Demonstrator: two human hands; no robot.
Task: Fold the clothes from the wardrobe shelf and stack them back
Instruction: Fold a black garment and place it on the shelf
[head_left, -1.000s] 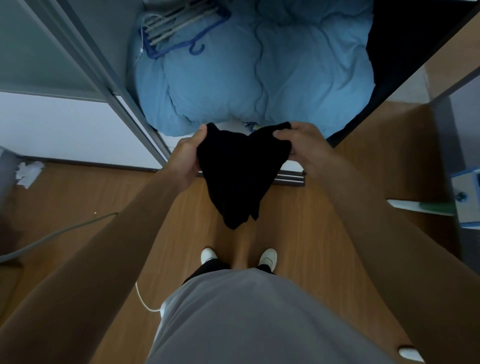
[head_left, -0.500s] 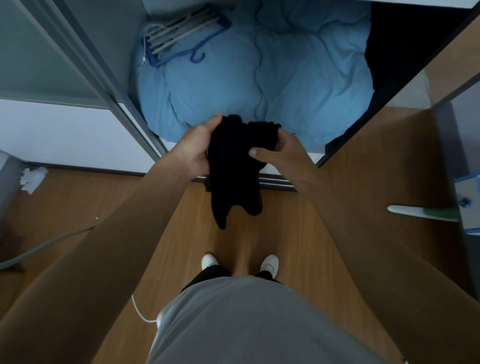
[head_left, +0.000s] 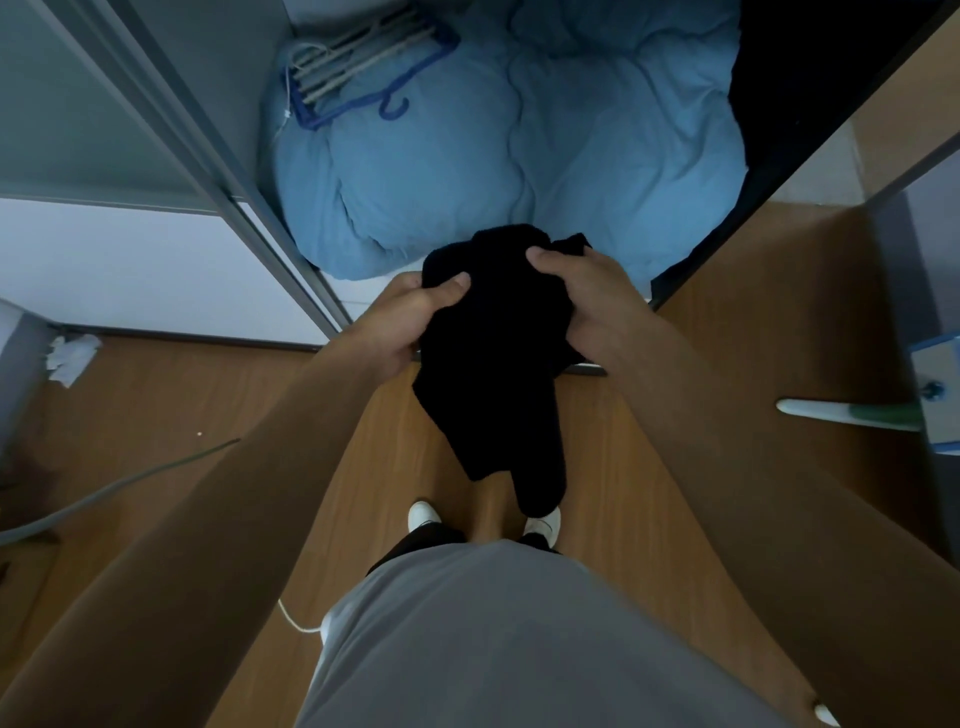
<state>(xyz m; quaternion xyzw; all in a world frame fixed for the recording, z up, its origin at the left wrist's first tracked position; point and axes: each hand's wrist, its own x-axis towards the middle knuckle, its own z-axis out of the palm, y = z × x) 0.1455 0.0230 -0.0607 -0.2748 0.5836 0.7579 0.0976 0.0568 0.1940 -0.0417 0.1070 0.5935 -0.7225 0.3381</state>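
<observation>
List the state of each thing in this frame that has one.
black garment, bunched, gripped by both hands, lower end hanging free.
left hand, grips the garment's left side.
right hand, grips the garment's top right.
blue duvet, crumpled inside the wardrobe.
hangers, lying on the duvet.
sliding door, open.

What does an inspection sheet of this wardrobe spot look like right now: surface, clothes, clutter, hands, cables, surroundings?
Surface: wooden floor; a blue duvet fills the wardrobe bottom.
Job's things: black garment, bunched, held in the air, lower end hanging toward the shoes.
Clutter: crumpled white paper by the left wall; hangers lying on the duvet.
Hands: left hand and right hand each grip the garment's top.
Cables: grey cable across the floor at left; white cable beside the person.
Surroundings: sliding door frame at left; blue-and-white box at right.
</observation>
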